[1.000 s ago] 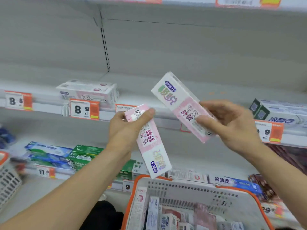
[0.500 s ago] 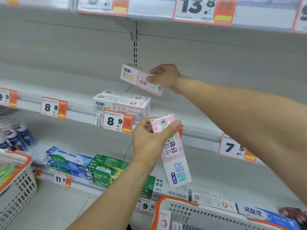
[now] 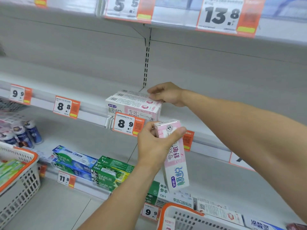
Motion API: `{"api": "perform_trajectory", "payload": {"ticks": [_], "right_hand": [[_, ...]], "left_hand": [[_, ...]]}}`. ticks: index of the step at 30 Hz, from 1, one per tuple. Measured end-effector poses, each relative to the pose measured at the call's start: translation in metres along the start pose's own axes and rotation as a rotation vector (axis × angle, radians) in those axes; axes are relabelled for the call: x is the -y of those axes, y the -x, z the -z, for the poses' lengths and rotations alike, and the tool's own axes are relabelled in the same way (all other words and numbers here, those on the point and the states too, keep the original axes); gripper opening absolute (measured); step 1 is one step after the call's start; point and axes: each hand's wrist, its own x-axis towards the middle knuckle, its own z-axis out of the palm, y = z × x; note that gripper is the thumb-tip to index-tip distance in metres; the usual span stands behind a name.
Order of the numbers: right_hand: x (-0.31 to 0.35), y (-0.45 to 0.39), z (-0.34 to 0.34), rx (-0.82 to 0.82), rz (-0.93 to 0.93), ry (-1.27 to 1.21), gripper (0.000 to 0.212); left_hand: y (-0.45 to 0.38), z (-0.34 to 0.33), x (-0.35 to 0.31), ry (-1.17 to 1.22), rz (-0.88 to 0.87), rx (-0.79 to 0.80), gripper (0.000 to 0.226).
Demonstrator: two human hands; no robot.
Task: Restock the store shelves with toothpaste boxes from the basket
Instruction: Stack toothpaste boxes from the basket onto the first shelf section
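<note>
The right hand [image 3: 166, 94] presses the stacked toothpaste boxes [image 3: 132, 103] on the shelf [image 3: 89, 112]. The left hand [image 3: 156, 143] pinches a pink toothpaste box [image 3: 176, 160]. At 5 o'clock, the basket [image 3: 182, 214] holds another box.

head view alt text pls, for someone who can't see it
A person's right hand rests on pink-and-white toothpaste boxes stacked on a store shelf, while the left hand holds another pink box upright below. An orange-rimmed basket sits beneath.

Right hand [image 3: 167, 93], mid-frame, reaches forward with its forearm stretched from the right edge, fingers curled downward. Left hand [image 3: 156, 145], just below, pinches between thumb and fingers.
</note>
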Motion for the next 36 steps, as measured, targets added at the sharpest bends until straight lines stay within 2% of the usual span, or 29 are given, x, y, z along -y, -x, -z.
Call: {"api": "perform_trajectory", "payload": {"ticks": [3, 4, 7, 9, 14, 18, 20, 23, 24, 26, 27, 29, 30, 32, 33, 36], "right_hand": [[0.019, 0.028, 0.012, -0.173, 0.145, 0.058, 0.02], [0.025, 0.044, 0.017, -0.147, 0.173, 0.049, 0.018], [0.025, 0.103, 0.032, 0.137, 0.168, 0.028, 0.022], [0.014, 0.146, 0.041, 0.256, 0.124, 0.035, 0.027], [-0.02, 0.223, 0.026, 0.209, -0.014, 0.01, 0.059], [-0.036, 0.249, 0.011, 0.152, -0.02, -0.122, 0.062], [-0.039, 0.257, 0.012, 0.113, -0.033, -0.19, 0.069], [-0.045, 0.266, 0.019, -0.005, -0.047, -0.31, 0.072], [-0.045, 0.268, 0.023, -0.055, -0.051, -0.376, 0.073], [-0.046, 0.271, 0.033, -0.106, -0.068, -0.509, 0.071], [-0.044, 0.272, 0.039, -0.108, -0.075, -0.527, 0.067], [-0.04, 0.271, 0.054, -0.131, -0.072, -0.496, 0.057], [-0.039, 0.27, 0.062, -0.161, -0.058, -0.502, 0.061], [-0.038, 0.266, 0.08, -0.206, 0.002, -0.513, 0.082], [-0.037, 0.265, 0.086, -0.19, 0.037, -0.456, 0.086], [-0.03, 0.259, 0.093, -0.107, 0.102, -0.149, 0.075]], "left_hand": [[0.0, 0.003, -0.001, 0.034, -0.01, -0.031, 0.044], [0.0, 0.005, -0.001, 0.047, -0.013, -0.044, 0.045], [0.0, 0.006, 0.0, 0.082, -0.016, -0.06, 0.044], [0.003, 0.003, 0.0, 0.096, -0.012, -0.058, 0.043], [0.006, -0.009, 0.0, 0.097, -0.014, -0.018, 0.052], [0.018, -0.021, -0.002, -0.019, -0.072, 0.121, 0.055], [0.02, -0.021, -0.002, -0.118, -0.075, 0.239, 0.075], [0.018, -0.01, 0.005, -0.315, 0.036, 0.466, 0.103], [0.018, -0.006, 0.007, -0.396, 0.088, 0.542, 0.097], [0.016, -0.001, 0.009, -0.489, 0.141, 0.615, 0.067], [0.016, 0.0, 0.01, -0.487, 0.137, 0.607, 0.054], [0.013, 0.002, 0.009, -0.476, 0.086, 0.552, 0.046], [0.012, 0.003, 0.007, -0.474, 0.043, 0.523, 0.045], [0.01, 0.005, 0.003, -0.415, -0.058, 0.442, 0.043], [0.009, 0.006, 0.0, -0.372, -0.116, 0.382, 0.042], [0.007, 0.007, -0.006, -0.391, -0.319, 0.186, 0.047]]}}
